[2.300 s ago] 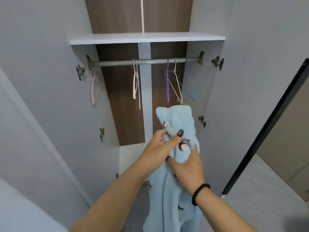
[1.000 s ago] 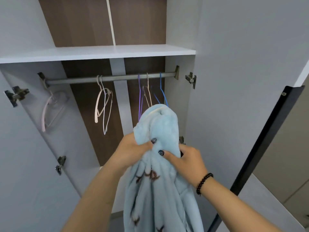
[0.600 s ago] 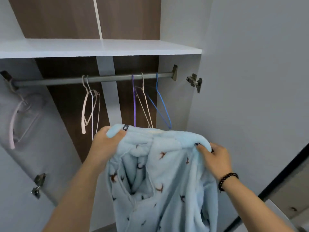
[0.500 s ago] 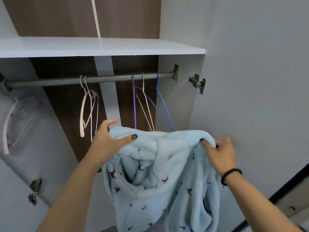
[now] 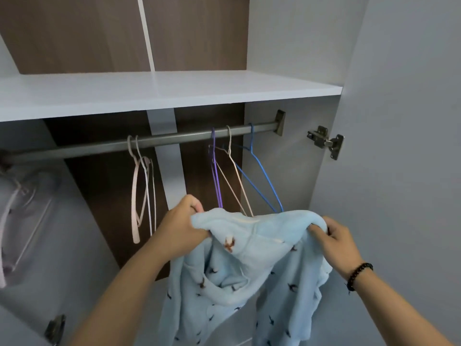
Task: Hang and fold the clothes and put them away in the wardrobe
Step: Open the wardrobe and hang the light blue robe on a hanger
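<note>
I hold a light blue fleece garment [image 5: 252, 268] with small dark prints spread out in front of the open wardrobe. My left hand [image 5: 179, 228] grips its top left edge and my right hand [image 5: 335, 239] grips its top right edge. The cloth hangs down between my arms. Just behind it, a grey rail [image 5: 174, 141] carries a purple hanger [image 5: 215, 176], a beige hanger [image 5: 237, 178] and a blue hanger [image 5: 262, 176]. Pale pink and white hangers [image 5: 142, 193] hang further left on the same rail.
A white shelf [image 5: 159, 92] runs above the rail. The right wardrobe door [image 5: 399, 146] stands open beside my right hand, with a metal hinge [image 5: 325, 142] on it. The left door [image 5: 30, 221] is open too and mirrors a pink hanger.
The garment went from a bunched roll in both hands to spread wide. My hands moved apart and rose closer to the rail, and the view moved nearer the wardrobe.
</note>
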### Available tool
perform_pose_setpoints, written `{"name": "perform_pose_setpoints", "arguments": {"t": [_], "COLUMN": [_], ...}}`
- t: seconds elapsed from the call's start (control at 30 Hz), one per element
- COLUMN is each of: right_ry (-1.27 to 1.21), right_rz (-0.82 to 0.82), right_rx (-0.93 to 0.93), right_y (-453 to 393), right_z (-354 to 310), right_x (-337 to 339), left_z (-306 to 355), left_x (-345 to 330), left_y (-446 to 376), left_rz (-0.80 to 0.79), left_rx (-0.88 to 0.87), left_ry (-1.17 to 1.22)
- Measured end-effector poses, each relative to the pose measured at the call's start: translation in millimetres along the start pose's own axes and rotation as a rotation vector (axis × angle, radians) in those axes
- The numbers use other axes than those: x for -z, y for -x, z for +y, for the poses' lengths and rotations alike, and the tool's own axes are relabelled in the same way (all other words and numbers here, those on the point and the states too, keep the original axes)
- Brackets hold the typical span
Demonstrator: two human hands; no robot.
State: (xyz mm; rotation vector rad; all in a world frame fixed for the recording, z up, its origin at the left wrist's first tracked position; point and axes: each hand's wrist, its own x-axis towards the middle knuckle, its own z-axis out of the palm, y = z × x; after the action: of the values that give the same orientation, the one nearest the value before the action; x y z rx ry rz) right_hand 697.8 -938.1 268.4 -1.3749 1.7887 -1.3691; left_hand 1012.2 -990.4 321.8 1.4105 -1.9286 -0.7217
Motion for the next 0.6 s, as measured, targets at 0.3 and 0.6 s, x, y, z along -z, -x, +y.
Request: {"name": "perform_pose_setpoints", "arguments": {"t": [0.3, 0.6], "right_ry": [0.145, -0.033], "right_rz": [-0.28, -0.159], "right_rx": [-0.04, -0.01], "right_y": [-17.8, -112.8], "right_z": [14.2, -22.4], "right_x": [-57.2, -70.8], "left_z": [-16.6, -4.2], "left_x": [-10.0, -17.3], "left_y": [-28.8, -66.6], "left_rz": [0.125, 0.357], "left_rx": [-0.021, -0.066], "left_ry": [-0.009, 0.134]}}
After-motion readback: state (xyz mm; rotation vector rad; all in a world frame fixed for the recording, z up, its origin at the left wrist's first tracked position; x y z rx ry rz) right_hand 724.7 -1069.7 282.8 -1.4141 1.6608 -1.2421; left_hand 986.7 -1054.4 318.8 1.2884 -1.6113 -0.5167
